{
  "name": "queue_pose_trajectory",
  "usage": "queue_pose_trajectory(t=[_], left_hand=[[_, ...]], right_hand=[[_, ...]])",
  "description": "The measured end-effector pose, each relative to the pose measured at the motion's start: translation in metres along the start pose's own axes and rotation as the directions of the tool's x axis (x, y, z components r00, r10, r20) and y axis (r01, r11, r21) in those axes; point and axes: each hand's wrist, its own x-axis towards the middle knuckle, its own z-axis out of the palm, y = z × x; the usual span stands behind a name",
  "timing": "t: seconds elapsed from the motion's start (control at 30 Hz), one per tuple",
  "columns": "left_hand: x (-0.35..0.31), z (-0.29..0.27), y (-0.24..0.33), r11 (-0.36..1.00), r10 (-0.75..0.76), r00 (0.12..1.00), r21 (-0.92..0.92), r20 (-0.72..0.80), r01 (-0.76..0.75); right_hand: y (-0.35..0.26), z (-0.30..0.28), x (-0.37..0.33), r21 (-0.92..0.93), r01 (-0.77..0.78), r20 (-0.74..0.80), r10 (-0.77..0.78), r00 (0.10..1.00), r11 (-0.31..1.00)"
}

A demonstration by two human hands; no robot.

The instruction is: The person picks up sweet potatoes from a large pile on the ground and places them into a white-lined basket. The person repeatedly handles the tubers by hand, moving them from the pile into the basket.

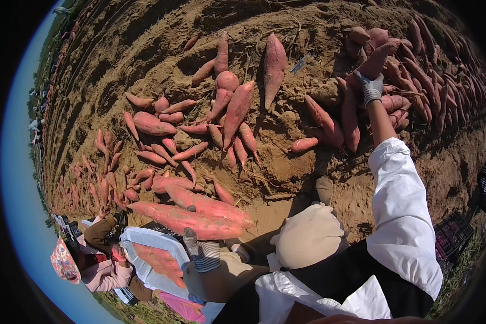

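My left hand point(201, 252), in a grey glove with a striped cuff, is closed on a large reddish-pink sweet potato point(183, 222). A grey fingertip shows between it and a second big sweet potato point(208, 206) alongside; whether the hand holds both, I cannot tell. Stretched out to the far right, my gloved right hand point(370, 89) has its fingers wrapped round another sweet potato point(377, 62), above a heap of sweet potatoes point(416, 75). Its fingers are partly hidden. More sweet potatoes point(236, 113) lie on the soil between my hands.
A crate with a pale blue liner point(173, 245) holds sweet potatoes at my lower left. Beyond it, a person in a patterned hat point(65, 262) and pink top sits low. Dark plastic crates point(452, 235) stand at the right. Sandy soil point(283, 162) has loose roots and clods.
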Motion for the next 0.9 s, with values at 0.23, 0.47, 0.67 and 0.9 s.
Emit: queue_pose_trajectory(t=[0.23,0.47,0.67,0.9], left_hand=[[-0.019,-0.011,0.007,0.999,0.037,0.986,-0.043,0.163,-0.03],[-0.06,-0.053,0.0,0.965,0.063,0.972,-0.264,0.226,-0.001],[-0.111,-0.057,0.007,0.947,0.082,0.948,-0.321,0.309,0.023],[-0.119,-0.12,0.015,0.922,0.218,0.919,-0.378,0.327,-0.084]], right_hand=[[-0.045,-0.105,-0.056,0.693,0.115,-0.05,-0.112,0.992,0.712],[-0.082,-0.157,-0.185,0.91,-0.404,0.409,-0.34,0.847,0.089],[-0.041,-0.128,-0.284,0.877,-0.421,0.466,-0.195,0.863,0.232],[-0.108,-0.159,-0.337,0.69,-0.71,0.667,-0.506,0.547,0.142]])
